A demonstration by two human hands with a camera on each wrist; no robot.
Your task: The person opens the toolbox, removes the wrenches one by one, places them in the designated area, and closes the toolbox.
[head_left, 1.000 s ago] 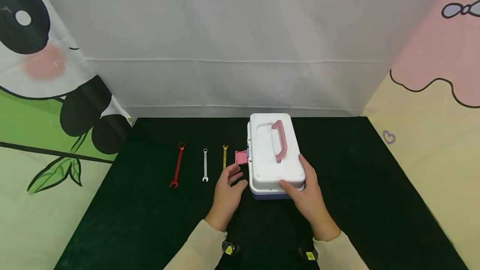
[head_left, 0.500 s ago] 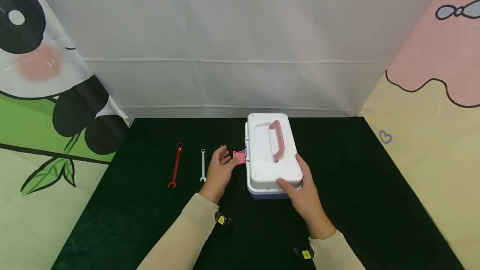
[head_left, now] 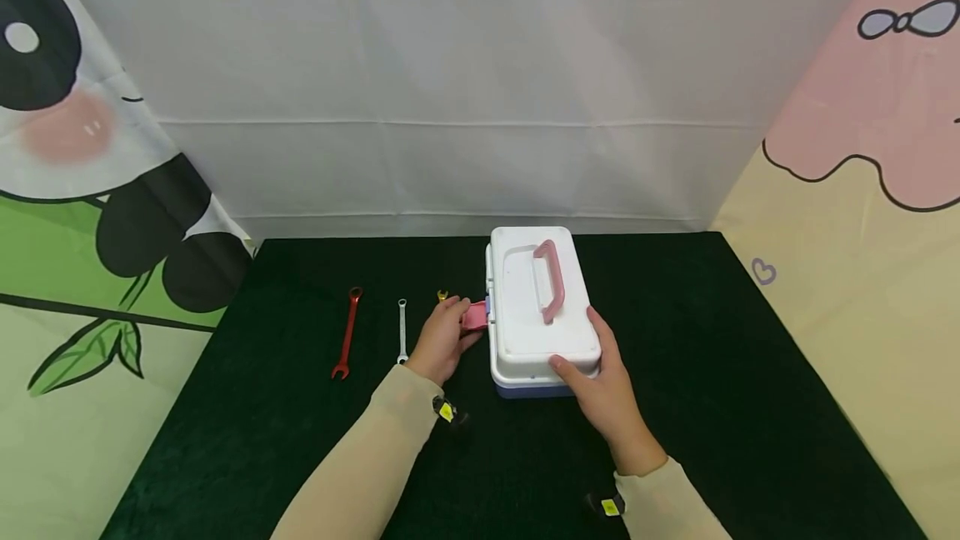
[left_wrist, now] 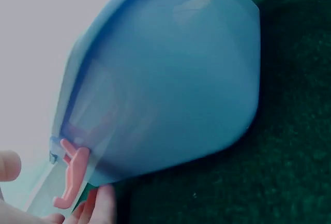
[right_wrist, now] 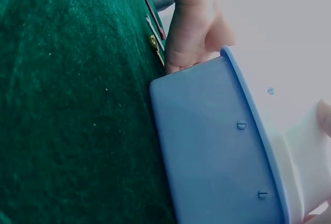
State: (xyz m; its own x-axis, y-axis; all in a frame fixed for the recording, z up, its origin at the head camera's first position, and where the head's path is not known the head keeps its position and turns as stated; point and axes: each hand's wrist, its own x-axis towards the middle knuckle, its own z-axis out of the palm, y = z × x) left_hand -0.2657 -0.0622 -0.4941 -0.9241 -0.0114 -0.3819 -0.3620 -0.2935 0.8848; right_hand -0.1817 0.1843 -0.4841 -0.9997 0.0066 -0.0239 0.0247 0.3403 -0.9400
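A toolbox point(head_left: 521, 348) with a white lid, blue base and pink carrying handle point(head_left: 557, 282) stands on the dark green cloth, its lid down. From its left side sticks out a pink latch point(head_left: 474, 316), swung outward. My left hand point(head_left: 441, 344) is at this latch, fingertips beside its outer end and thumb below. In the left wrist view the fingers point(left_wrist: 105, 206) lie under the latch point(left_wrist: 75, 175), with the thumb apart from it; contact is unclear. My right hand point(head_left: 611, 407) holds the box's near right corner, thumb on the lid's front and fingers along the right side.
Left of the box lie a red wrench point(head_left: 347, 332), a silver wrench point(head_left: 402, 330) and a yellow wrench point(head_left: 442, 296), mostly hidden behind my left hand. The green cloth point(head_left: 247, 407) covers the table. White fabric point(head_left: 480, 90) hangs behind it, with printed cartoon cloths at both sides.
My left hand has moved up from the near side of the latch to the latch itself, now covering most of the yellow wrench. My right hand keeps its hold on the box corner.
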